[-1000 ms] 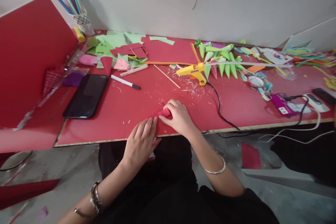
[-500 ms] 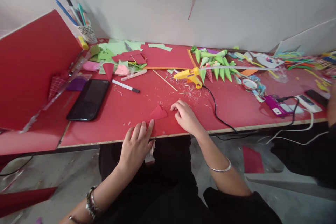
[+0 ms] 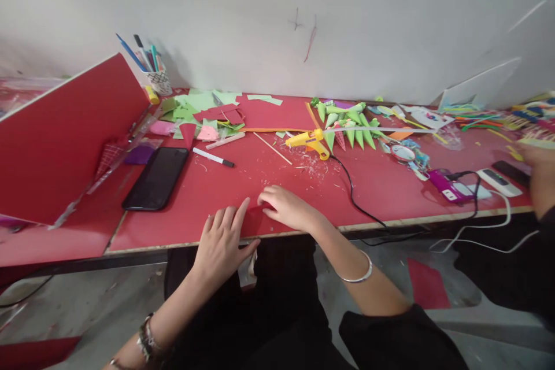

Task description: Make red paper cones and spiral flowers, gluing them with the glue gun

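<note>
My left hand [image 3: 223,240] rests at the front edge of the red table [image 3: 182,225], fingers stretched out and thumb apart. My right hand [image 3: 286,208] is close on its right, fingers loosely bent and thumb apart from them. Between the two hands lies a small piece of red paper [image 3: 256,222], low in contrast against the tabletop and partly covered by my right hand; whether the fingers touch it is unclear. Beyond the hands sits a yellow glue gun [image 3: 309,140] with a clear glue stick in its back. A capped marker [image 3: 212,157] lies on the left.
A black phone [image 3: 156,178] and a leaning red board [image 3: 73,144] are on the left. Green paper cones [image 3: 353,121] and paper scraps [image 3: 186,108] line the back. The glue gun's cord [image 3: 355,199] runs over the front edge toward a purple power strip [image 3: 451,186]. Another person's arm [image 3: 541,179] shows at far right.
My right hand has moved left, over the small red paper and nearer my left hand. My left thumb has spread away from the fingers. The camera view has tilted up.
</note>
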The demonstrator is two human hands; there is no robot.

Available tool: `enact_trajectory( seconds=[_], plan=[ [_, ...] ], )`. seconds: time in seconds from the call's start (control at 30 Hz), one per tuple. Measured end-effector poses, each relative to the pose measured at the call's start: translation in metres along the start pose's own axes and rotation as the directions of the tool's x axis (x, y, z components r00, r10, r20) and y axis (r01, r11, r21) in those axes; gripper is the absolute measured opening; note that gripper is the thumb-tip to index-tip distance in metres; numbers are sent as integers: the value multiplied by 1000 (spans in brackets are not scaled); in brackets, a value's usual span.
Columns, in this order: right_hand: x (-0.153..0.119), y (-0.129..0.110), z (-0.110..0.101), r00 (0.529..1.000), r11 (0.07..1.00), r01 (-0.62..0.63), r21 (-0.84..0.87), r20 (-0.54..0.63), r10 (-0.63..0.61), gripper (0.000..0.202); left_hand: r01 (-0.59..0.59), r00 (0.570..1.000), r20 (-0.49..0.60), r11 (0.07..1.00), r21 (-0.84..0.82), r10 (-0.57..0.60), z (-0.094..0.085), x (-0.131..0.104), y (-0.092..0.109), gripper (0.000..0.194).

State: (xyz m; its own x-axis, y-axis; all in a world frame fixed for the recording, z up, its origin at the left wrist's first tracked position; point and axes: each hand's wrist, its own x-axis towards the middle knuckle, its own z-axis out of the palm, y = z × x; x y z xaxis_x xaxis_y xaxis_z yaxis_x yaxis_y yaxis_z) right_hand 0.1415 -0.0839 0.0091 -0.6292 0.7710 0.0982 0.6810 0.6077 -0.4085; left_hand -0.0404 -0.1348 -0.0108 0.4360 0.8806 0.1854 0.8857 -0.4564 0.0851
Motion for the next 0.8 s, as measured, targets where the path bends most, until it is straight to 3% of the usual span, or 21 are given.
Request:
enact_trajectory(
  seconds=[0.13,0.2,0.33,0.47,0.6,0.67,0.8],
  plan=[
    [-2,6,1,995,993,53,-104,-82,-62,10,-69,996,-59,996,-48,66,-6,3,-8,63],
    [-3,12,5,988,994,73,-87,-132,-84,10,-191,980,-64,982,-7,190,-7,8,-12,54],
    [-8,24,14,982,995,98,-23,-163,-100,13,-425,905,2,903,58,425,-3,20,-20,48],
    [-20,33,17,975,995,84,45,-208,-73,21,-449,892,67,894,12,447,5,24,-25,58],
    [-37,40,11,965,991,3,137,-261,33,24,-436,890,116,898,-65,441,5,24,-26,60],
    [-44,47,6,933,977,-105,183,-322,161,19,-430,891,121,898,-90,438,4,24,-26,58],
    [-49,78,-9,763,919,-315,238,-512,394,29,-400,904,116,910,-108,411,5,24,-23,58]
  ],
)
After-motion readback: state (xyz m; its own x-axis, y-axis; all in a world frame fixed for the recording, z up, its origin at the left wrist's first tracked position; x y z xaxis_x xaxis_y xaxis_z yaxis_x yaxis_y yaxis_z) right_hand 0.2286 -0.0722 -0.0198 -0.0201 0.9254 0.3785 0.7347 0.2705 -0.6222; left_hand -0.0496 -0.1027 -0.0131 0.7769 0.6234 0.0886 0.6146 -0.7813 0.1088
